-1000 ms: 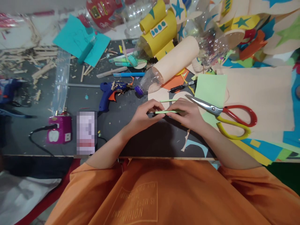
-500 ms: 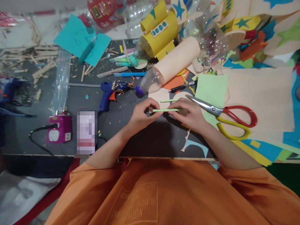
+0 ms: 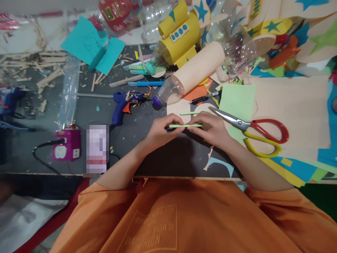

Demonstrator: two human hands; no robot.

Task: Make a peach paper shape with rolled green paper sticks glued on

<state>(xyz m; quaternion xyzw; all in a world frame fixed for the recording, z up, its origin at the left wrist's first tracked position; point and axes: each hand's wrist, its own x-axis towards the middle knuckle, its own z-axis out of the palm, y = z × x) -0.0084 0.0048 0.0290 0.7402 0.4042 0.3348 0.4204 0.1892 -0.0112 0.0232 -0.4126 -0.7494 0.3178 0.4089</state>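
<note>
Both my hands pinch a thin light-green paper strip [image 3: 185, 125] held level just above the dark table [image 3: 168, 160]. My left hand [image 3: 161, 131] grips its left end with curled fingers. My right hand [image 3: 210, 128] grips its right end. A second light-green strip [image 3: 189, 113] lies on a pale paper piece just beyond my fingers. Red and yellow scissors [image 3: 252, 130] lie to the right of my right hand, on a light-green sheet [image 3: 237, 100].
A blue glue gun [image 3: 123, 104] lies beyond my left hand. A plastic bottle wrapped in pale paper [image 3: 192, 73], a yellow paper model [image 3: 181, 35], a black pen [image 3: 205, 97], coloured paper sheets, wood sticks and a pink power socket [image 3: 67, 144] crowd the table.
The strip between my hands has shifted slightly, up and then back down a little. My fingers have adjusted along it. Nothing else has moved.
</note>
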